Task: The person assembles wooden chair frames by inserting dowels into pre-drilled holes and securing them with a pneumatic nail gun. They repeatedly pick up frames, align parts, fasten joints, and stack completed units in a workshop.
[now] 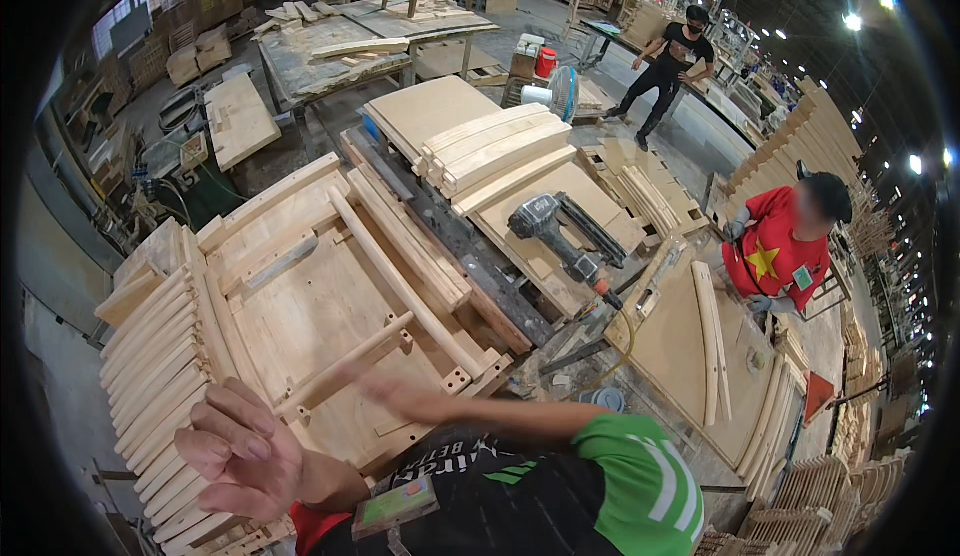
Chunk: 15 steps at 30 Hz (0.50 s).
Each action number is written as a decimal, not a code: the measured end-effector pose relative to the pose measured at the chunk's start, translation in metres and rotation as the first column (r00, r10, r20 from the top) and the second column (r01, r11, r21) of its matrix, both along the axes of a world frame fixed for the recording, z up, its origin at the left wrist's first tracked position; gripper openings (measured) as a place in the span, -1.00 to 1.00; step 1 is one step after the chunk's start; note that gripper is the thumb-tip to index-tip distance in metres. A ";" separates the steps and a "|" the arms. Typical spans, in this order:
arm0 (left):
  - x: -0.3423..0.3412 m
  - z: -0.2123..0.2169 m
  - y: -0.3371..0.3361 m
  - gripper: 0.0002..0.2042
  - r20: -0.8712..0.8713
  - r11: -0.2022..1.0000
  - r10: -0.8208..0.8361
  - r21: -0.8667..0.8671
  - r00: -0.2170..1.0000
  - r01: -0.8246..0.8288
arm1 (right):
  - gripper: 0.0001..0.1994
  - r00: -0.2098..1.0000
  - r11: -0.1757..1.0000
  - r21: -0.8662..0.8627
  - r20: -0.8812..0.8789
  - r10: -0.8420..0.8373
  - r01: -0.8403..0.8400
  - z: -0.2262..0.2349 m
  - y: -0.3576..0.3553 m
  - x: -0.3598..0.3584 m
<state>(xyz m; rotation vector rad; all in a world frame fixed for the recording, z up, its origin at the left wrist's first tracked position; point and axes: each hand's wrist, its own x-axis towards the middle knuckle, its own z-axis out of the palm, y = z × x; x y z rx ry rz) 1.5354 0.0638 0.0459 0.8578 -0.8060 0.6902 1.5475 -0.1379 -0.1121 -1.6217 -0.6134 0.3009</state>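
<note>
Left hand (245,456) empty, fingers loosely curled, slightly apart | right hand (398,396) blurred, fingers can't tell | round wooden rail (350,358) inside bench (300,301) near edge, likely light, stiff, smooth; grip mid-length

L hand (240,451) loosely half-curled, R hand (395,396) blurred, R forearm (515,418) approx. horiz.
</note>
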 end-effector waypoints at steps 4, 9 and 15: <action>0.000 0.011 -0.006 -0.44 0.233 0.855 0.460 0.144 0.857 -0.499 | -0.27 0.899 0.884 0.339 -0.184 0.397 -0.321 -0.023 0.091 -0.049; -0.034 0.015 0.036 -0.39 0.246 0.736 0.652 0.024 0.718 -0.677 | -0.28 0.771 0.796 0.447 -0.298 0.563 -0.408 -0.024 0.099 -0.086; -0.091 0.011 0.089 -0.41 0.212 0.565 0.808 -0.013 0.550 -0.825 | -0.41 0.784 0.815 0.289 -0.243 0.571 -0.503 -0.002 0.057 -0.104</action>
